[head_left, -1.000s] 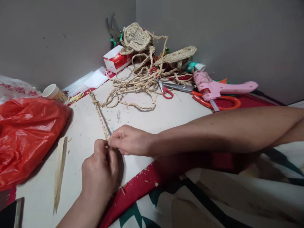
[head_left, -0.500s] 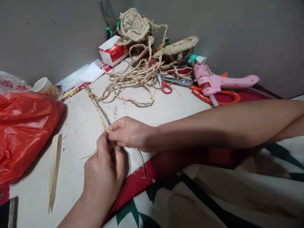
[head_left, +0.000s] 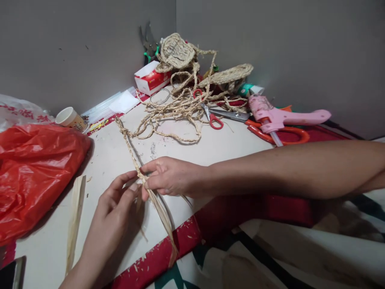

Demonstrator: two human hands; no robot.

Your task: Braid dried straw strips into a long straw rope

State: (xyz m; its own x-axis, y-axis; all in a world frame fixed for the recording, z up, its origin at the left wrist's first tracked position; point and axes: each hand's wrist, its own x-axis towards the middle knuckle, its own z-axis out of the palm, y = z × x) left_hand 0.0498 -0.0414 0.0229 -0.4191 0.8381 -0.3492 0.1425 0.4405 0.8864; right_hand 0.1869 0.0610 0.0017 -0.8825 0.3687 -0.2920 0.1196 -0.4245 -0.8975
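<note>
A thin braided straw cord (head_left: 131, 151) runs down the table toward me, its loose strands (head_left: 162, 214) hanging over the front edge. My right hand (head_left: 165, 176) pinches the cord where the braid meets those strands. Just left of it, my left hand (head_left: 117, 200) has its fingers closed at a strand near the braid. More braided cord (head_left: 177, 106) lies tangled behind, with a coiled, woven piece (head_left: 177, 51) on top of the heap. A flat pale strip of straw (head_left: 75, 220) rests at the left.
A red plastic bag (head_left: 39, 172) and a paper cup (head_left: 70, 118) are on the left. Behind stand a red-white box (head_left: 152, 80) and pruning shears (head_left: 148, 44). Small scissors (head_left: 215, 120), large orange-handled scissors (head_left: 293, 135) and a pink glue gun (head_left: 276, 116) lie at right.
My left hand has moved left and its grip on the braid has loosened, baring the long loose strands. My right hand has come slightly down and right, still on the cord.
</note>
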